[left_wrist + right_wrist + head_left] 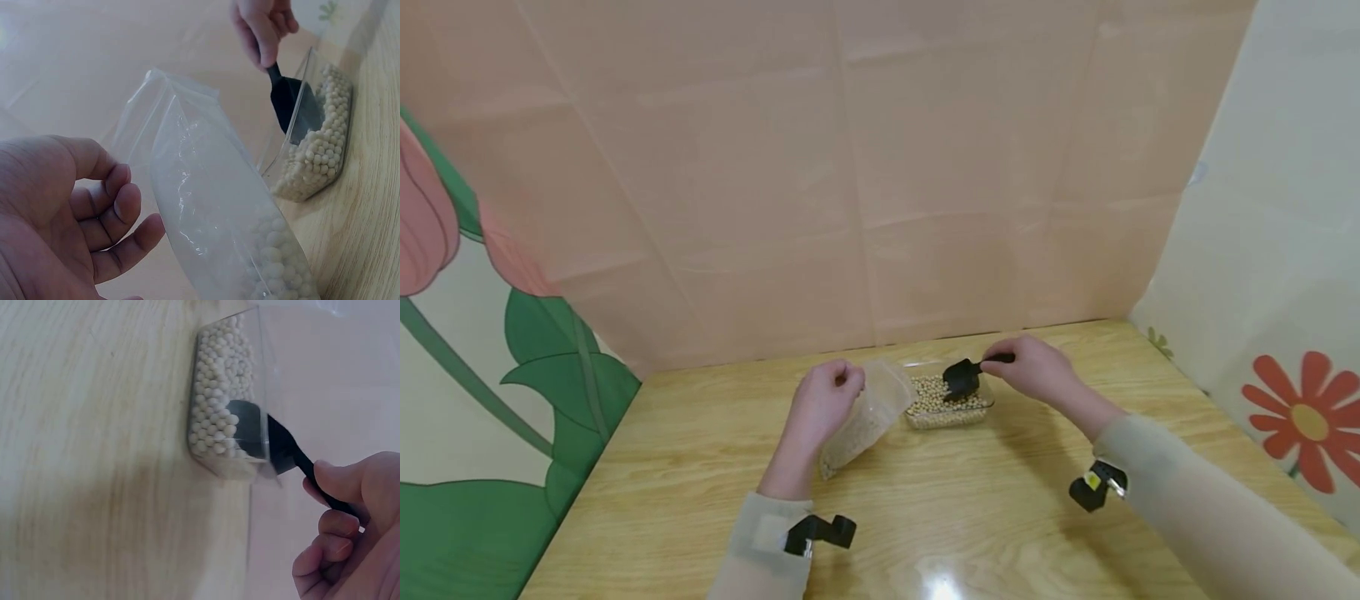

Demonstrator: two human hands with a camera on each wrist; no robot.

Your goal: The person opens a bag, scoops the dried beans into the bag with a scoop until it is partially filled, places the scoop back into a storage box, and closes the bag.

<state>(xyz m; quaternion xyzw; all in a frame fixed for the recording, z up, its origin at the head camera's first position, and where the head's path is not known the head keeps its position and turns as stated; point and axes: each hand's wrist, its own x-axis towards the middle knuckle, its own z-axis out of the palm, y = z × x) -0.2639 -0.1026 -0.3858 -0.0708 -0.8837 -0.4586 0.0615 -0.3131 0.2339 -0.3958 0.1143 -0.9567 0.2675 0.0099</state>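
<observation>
My right hand [1033, 367] grips the handle of a small black scoop [961, 380]. The scoop's blade dips into pale round beads [215, 381] that partly fill a clear plastic box [951, 421] on the table. On the left, my left hand [826, 402] pinches the top edge of a clear plastic bag [194, 181] between thumb and forefinger. The bag hangs tilted, its mouth toward the box, and some of the same pale beads [275, 262] lie in its bottom corner. In the left wrist view the other fingers are loosely curled beside the bag.
The wooden table [685, 467] runs up to a pinkish sheet [850, 183] behind the box. Painted walls with a red flower [1309, 422] and green leaves [561, 367] stand at either side. Each sleeve carries a small black wrist camera [820, 532].
</observation>
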